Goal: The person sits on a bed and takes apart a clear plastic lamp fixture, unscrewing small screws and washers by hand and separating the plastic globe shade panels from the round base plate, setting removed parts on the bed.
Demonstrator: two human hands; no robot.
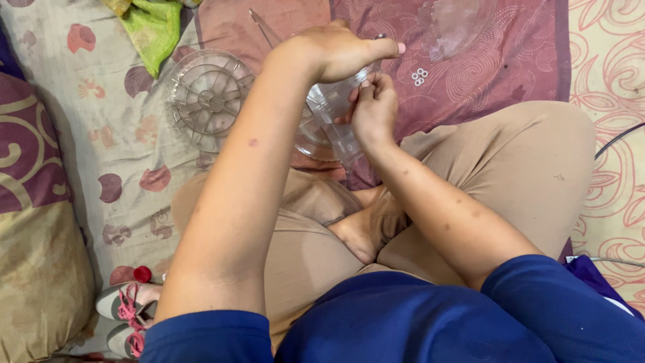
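My left hand (342, 48) is closed over the top of a clear plastic round part (322, 124), with a thin metal tool tip showing at its fingers. Just below it, my right hand (374, 107) pinches the same clear part from the right side. The part hangs above my crossed legs in tan trousers. A second clear round grille with spokes (205, 97) lies flat on the patterned cloth to the left, apart from both hands.
Small white rings (420, 76) lie on the maroon cloth (510, 60) near a crumpled clear bag (453, 23). A green cloth (153, 27) sits at top left, a cushion (33, 222) at left, a doll with pink-laced shoes (124, 312) at bottom left, a cable (618, 138) at right.
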